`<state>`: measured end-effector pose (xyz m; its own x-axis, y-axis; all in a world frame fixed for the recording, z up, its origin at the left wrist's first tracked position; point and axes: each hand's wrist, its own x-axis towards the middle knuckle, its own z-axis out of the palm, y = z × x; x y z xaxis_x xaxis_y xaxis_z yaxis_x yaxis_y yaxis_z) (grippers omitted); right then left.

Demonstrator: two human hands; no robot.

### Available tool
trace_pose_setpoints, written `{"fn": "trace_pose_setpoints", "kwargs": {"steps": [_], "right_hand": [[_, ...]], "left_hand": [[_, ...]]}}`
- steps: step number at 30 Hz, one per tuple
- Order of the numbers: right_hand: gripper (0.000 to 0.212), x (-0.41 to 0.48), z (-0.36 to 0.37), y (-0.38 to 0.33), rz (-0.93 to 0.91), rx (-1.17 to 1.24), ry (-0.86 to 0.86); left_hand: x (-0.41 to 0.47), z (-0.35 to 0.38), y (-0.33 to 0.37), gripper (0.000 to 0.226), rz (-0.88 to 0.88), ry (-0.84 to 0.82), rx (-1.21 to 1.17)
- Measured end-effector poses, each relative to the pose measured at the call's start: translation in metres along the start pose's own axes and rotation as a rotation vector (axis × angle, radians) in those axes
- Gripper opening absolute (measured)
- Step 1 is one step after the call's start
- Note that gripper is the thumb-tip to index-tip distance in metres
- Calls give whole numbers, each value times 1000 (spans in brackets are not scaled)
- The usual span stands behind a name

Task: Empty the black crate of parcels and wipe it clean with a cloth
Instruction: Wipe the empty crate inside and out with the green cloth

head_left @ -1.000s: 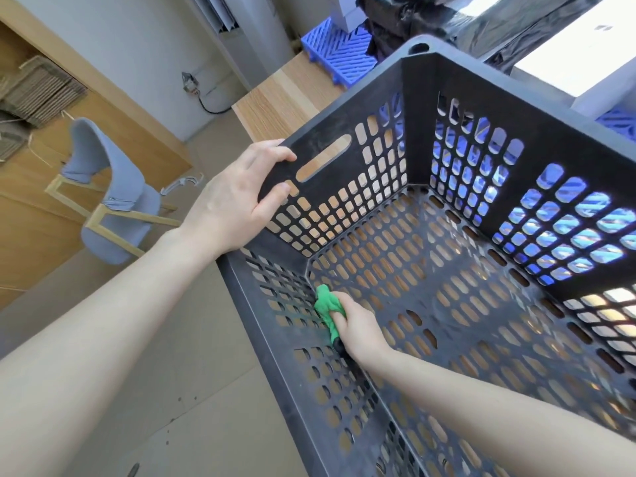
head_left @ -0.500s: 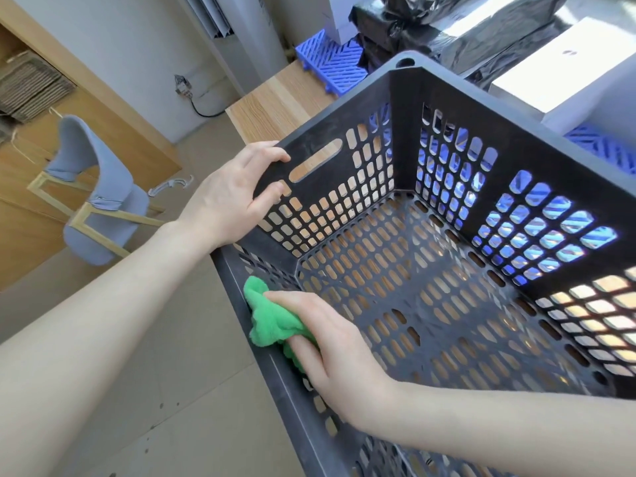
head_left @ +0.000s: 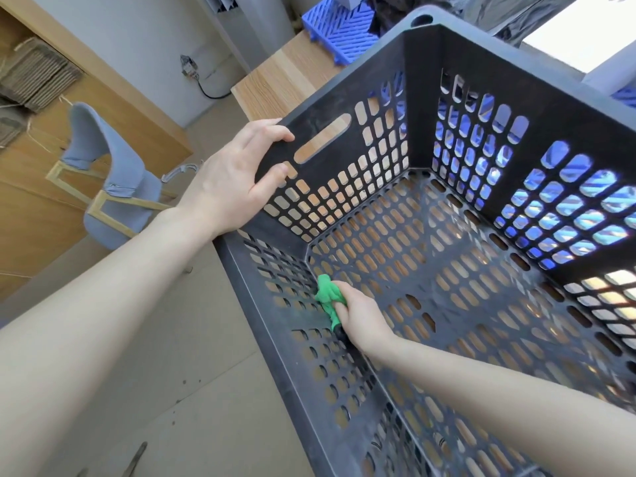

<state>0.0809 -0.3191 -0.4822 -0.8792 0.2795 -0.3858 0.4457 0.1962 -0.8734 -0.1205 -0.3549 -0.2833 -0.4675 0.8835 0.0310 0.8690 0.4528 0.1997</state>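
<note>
black crate (head_left: 421, 80) filling centre to 3 o'clock, no parcels inside | left hand (head_left: 237, 177) at 10 o'clock gripping end-wall rim, likely steadying crate against wiping | right hand (head_left: 361, 315) at 6 o'clock pinching bunched green cloth (head_left: 328, 294), pressing it into wall-floor seam

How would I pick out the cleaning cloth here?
Find the big black perforated plastic crate. Low against its left inside wall, the right hand grips a crumpled green fabric cloth. It is the only green thing in view.

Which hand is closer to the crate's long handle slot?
Left. The left hand grips the crate wall beside the handle slot; the right hand holds the cloth low inside.
</note>
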Motion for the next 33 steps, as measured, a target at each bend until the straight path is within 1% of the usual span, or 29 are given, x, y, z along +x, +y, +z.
{"fn": "trace_pose_setpoints", "kwargs": {"steps": [2, 4, 7, 11, 16, 19, 21, 23, 25, 27, 30, 32, 33], "right_hand": [[41, 0, -1, 4, 73, 52, -3], [41, -2, -3, 2, 101, 77, -7], [39, -16, -6, -14, 55, 94, 46], [41, -45, -16, -56, -178, 123, 110], [50, -85, -36, -102, -494, 183, 111], [46, -96, -42, -108, -678, 194, 107], [45, -91, -40, -99, -722, 158, 101], [48, -79, -33, -80, -637, 114, 100], [50, -66, -25, -58, -485, 65, 91], [49, -53, -19, -35, -332, -1, 51], [48, -39, -11, -4, -151, -137, -35], [49, -38, -6, 10, -15, -145, -65], [49, -40, -3, 15, 23, -131, -64]], "left_hand": [[-1, -1, 1, 39, -3, 2, -10], [-1, -2, 2, 38, -2, 5, -10], [-1, -3, 3, 37, -1, 3, -4], [-1, -2, 3, 36, 8, 11, 10], [-2, -3, 3, 38, 21, 6, 9], [-2, -2, 2, 36, 20, 9, 17], [-1, -2, 1, 36, 17, 11, 19], [-1, -2, 1, 36, 20, 6, 16], [-1, -1, 1, 36, 21, 2, 17], [-1, -1, 1, 36, 16, 1, 17], [-1, 0, 1, 36, 14, 0, 15], [0, 0, 0, 36, 5, 2, 8], [0, 0, 0, 37, 4, 0, 6]]}}
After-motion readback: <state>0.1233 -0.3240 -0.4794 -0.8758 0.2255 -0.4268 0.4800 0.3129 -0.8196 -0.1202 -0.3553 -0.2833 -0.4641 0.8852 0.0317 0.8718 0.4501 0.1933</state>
